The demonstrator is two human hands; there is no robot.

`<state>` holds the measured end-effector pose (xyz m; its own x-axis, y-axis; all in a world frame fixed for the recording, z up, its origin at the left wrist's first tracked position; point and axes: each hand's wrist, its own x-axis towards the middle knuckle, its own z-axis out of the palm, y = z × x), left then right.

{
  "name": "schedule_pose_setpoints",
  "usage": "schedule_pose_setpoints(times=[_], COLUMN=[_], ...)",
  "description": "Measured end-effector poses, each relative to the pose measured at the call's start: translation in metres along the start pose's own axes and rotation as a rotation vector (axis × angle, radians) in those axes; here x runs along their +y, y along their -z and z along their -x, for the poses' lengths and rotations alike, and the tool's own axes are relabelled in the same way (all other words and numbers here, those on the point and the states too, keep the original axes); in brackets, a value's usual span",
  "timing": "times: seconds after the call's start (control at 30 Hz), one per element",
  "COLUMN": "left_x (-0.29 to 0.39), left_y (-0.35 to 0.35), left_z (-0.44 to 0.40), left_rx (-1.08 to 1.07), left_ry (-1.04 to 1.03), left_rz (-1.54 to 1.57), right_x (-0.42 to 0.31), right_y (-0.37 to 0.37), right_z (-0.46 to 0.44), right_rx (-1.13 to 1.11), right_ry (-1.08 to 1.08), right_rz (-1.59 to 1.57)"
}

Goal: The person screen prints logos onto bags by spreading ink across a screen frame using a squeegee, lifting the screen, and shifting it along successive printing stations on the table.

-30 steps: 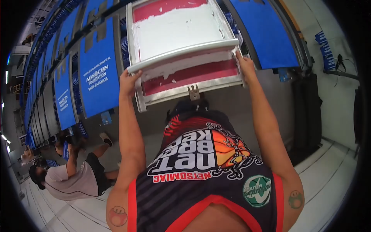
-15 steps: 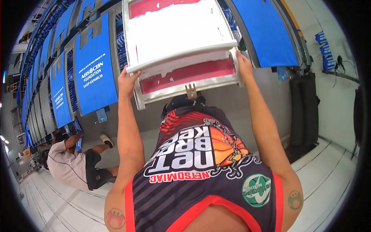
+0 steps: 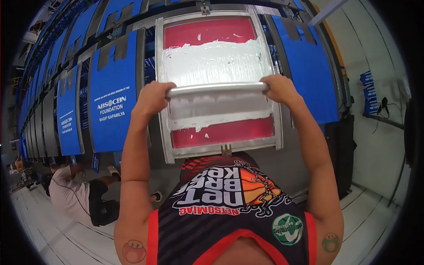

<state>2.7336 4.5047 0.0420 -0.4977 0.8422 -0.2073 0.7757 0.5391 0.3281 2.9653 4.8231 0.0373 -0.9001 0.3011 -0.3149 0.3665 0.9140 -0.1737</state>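
A squeegee with a long pale bar (image 3: pixel 216 89) lies crosswise over a screen printing frame (image 3: pixel 167 145). My left hand (image 3: pixel 152 98) is closed around the bar's left end, and my right hand (image 3: pixel 282 89) grips the right end. Within the frame, red mesh (image 3: pixel 207 33) shows at the far and near ends. White ink (image 3: pixel 216 62) covers the mesh beyond the bar, streaked and shiny. More white lies on the near side, with a ragged edge against the red. A metal clip (image 3: pixel 226 149) sits at the frame's near edge.
Blue printed fabric pieces (image 3: pixel 112 88) lie on boards to the left, and another blue piece (image 3: pixel 304 70) is to the right. At lower left, a person in a white shirt (image 3: pixel 68 194) bends low. Blue strips (image 3: pixel 370 92) hang by the right wall.
The squeegee has moved away from my body across the mesh, hands at its ends. The frame sits lower in view, its far end now visible. The white ink beyond looks more streaked.
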Motion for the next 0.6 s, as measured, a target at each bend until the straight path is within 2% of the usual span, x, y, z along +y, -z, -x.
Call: schedule_pose_setpoints(times=[0.03, 0.07, 0.13, 0.17, 0.23, 0.27, 0.33, 0.43, 0.5, 0.57, 0.6], left_x=[-0.003, -0.009, -0.025, -0.03, -0.032, -0.03, -0.016, 0.009, 0.024, 0.033, 0.035], left_y=[0.003, 0.001, -0.021, -0.038, -0.074, -0.092, -0.1, -0.068, -0.051, -0.047, -0.048], left_z=[-0.015, -0.032, -0.06, -0.066, -0.072, -0.06, -0.021, 0.042, 0.074, 0.095, 0.096], left_rx=[0.074, 0.075, 0.415, 0.395, 0.595, 0.519, 0.523, 0.351, 0.284, 0.087, 0.086], left_ry=[0.005, 0.007, -0.12, -0.11, -0.215, -0.191, -0.201, -0.181, -0.15, -0.054, -0.043], left_rz=[-0.003, 0.001, -0.025, -0.019, -0.22, -0.235, -0.204, -0.111, -0.073, 0.068, 0.064], right_x=[0.007, 0.016, 0.033, 0.039, 0.043, 0.041, 0.023, 0.013, 0.004, -0.006, -0.008], right_y=[-0.004, -0.008, -0.022, -0.04, -0.069, -0.079, -0.086, -0.066, -0.049, -0.048, -0.049], right_z=[-0.014, -0.032, -0.066, -0.078, -0.089, -0.079, -0.048, 0.016, 0.053, 0.076, 0.078], right_rx=[0.152, 0.15, 0.547, 0.527, 0.645, 0.633, 0.439, 0.36, 0.23, 0.191, 0.155], right_ry=[0.001, 0.002, 0.13, 0.128, 0.184, 0.186, 0.064, 0.152, 0.145, 0.161, 0.165], right_rz=[-0.048, -0.044, -0.036, -0.047, 0.078, 0.071, 0.123, -0.069, -0.122, -0.123, -0.117])
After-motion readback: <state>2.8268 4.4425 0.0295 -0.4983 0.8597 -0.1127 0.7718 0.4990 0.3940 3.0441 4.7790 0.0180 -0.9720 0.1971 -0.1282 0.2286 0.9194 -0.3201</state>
